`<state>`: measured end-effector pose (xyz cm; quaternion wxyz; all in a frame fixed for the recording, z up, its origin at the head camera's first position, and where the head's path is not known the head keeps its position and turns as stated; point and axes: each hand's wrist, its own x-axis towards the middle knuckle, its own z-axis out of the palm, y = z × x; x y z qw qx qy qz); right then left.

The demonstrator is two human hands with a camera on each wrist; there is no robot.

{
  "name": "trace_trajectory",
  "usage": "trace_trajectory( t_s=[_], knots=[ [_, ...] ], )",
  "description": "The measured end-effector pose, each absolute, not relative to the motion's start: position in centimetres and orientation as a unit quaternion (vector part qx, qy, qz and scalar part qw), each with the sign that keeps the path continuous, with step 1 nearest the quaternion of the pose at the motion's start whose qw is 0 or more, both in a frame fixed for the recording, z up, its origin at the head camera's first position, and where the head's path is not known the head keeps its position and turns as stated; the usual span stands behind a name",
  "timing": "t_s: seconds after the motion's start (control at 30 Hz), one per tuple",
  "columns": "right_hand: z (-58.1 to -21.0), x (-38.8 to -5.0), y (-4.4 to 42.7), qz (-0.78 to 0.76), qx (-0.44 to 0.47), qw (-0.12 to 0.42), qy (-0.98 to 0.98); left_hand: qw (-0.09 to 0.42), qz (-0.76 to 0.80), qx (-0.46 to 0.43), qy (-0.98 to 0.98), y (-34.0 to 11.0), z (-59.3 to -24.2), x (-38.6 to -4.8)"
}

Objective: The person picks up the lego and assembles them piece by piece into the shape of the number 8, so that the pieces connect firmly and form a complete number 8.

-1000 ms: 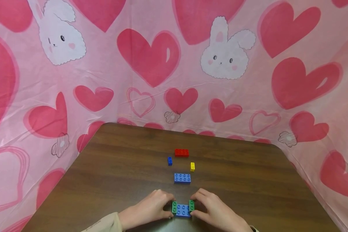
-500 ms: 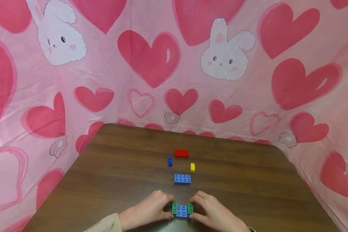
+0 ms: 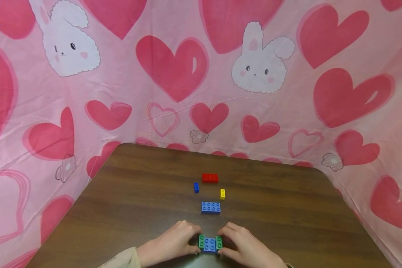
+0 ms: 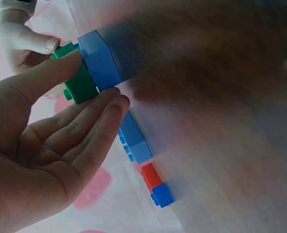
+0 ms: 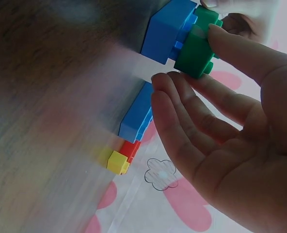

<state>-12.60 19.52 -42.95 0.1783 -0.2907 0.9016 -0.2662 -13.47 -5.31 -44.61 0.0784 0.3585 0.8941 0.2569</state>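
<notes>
Near the table's front edge lies a light blue brick (image 3: 210,245) with a green brick (image 3: 201,241) on its left end and another green brick (image 3: 219,242) at its right end. My left hand (image 3: 174,239) pinches the left green brick between thumb and fingers. The right green brick is pinched by my right hand (image 3: 249,245). In the right wrist view this green brick (image 5: 194,53) sits over the blue brick (image 5: 165,31), slightly raised, with blue studs showing between them. The left wrist view shows the other green brick (image 4: 80,83) against the blue one (image 4: 102,63).
Beyond the hands on the brown table (image 3: 137,186) lie a second light blue brick (image 3: 210,207), a small yellow brick (image 3: 222,194), a small dark blue brick (image 3: 196,187) and a red brick (image 3: 210,178). Pink heart-patterned cloth (image 3: 221,93) hangs behind.
My right hand has moved slightly left with its green brick, which now lines up with the blue brick's right end. My left hand has kept its hold.
</notes>
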Motion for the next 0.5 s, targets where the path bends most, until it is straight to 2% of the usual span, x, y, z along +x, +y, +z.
trace_trajectory(
  t_s=[0.3,0.5],
  knots=[
    [-43.26,-12.62,19.59,-0.262,-0.307,0.155,0.902,0.075,0.253,0.359,0.895,-5.33,-44.64,-13.50],
    [-43.31,-12.65,19.38,-0.266,-0.299,0.168,0.901,0.076,0.254,0.359,0.895,-5.26,-44.66,-13.54]
  ],
)
